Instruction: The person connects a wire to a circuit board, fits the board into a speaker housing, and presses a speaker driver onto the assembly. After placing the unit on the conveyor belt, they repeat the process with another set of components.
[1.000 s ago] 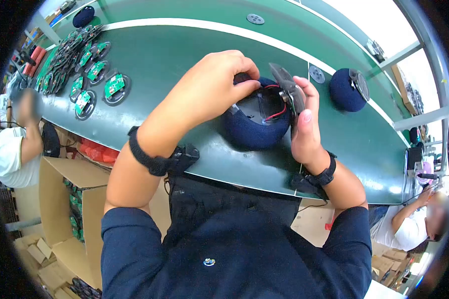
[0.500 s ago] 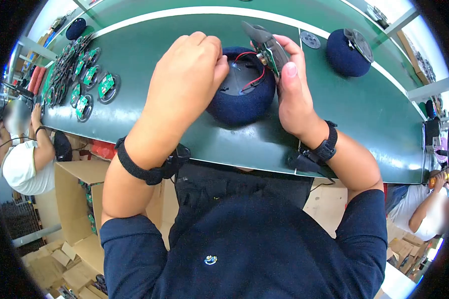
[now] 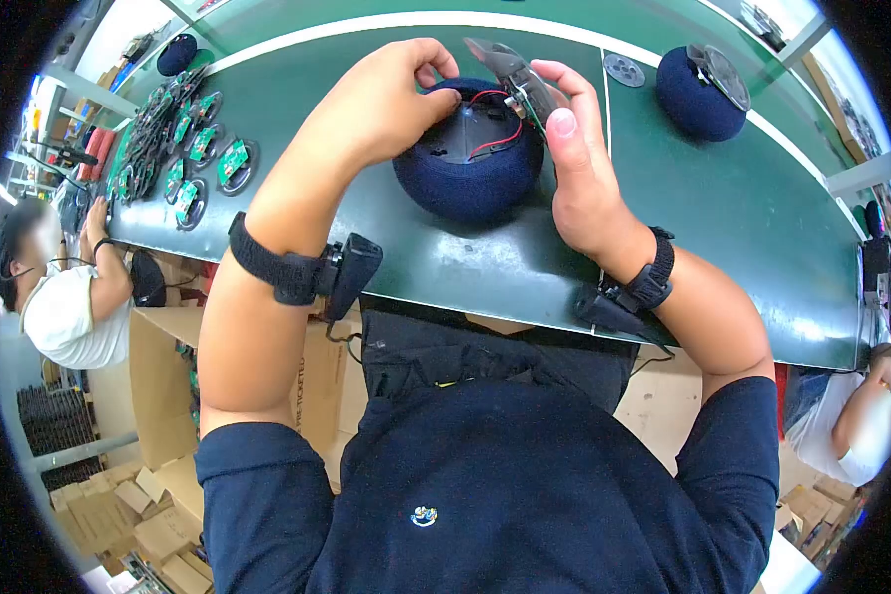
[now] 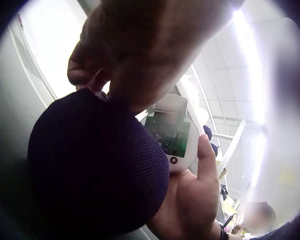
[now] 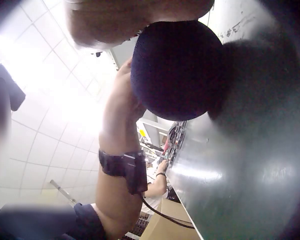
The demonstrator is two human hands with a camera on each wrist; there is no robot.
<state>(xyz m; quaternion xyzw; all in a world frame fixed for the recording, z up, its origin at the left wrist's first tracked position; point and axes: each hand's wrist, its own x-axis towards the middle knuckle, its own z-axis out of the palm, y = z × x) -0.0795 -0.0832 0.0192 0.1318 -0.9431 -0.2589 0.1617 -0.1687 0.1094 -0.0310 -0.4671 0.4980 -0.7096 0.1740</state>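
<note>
A round speaker [image 3: 465, 183] covered in navy fabric stands on the green table, its opening upward. Red wires [image 3: 495, 147] run from inside it to a base cover [image 3: 525, 91] with a green circuit board [image 4: 171, 137]. My right hand [image 3: 591, 193] holds this cover tilted up at the opening's right side, thumb along its edge. At the left rim my left hand [image 3: 371, 109] has its thumb and curled fingers gripping the edge; the fingertips are partly hidden. The right wrist view shows the speaker's fabric side [image 5: 177, 75] between both hands.
Several round covers with green boards [image 3: 236, 166] lie to the left beside a heap of dark parts [image 3: 153, 139]. Another navy speaker [image 3: 693, 99] stands at right, near a dark disc [image 3: 624, 70]. A cardboard box [image 3: 163, 366] is below the table's edge; people sit at both sides.
The left hand first lifted off the rim with curled fingers, then came back to it. The right hand keeps hold of the cover. The camera view has shifted.
</note>
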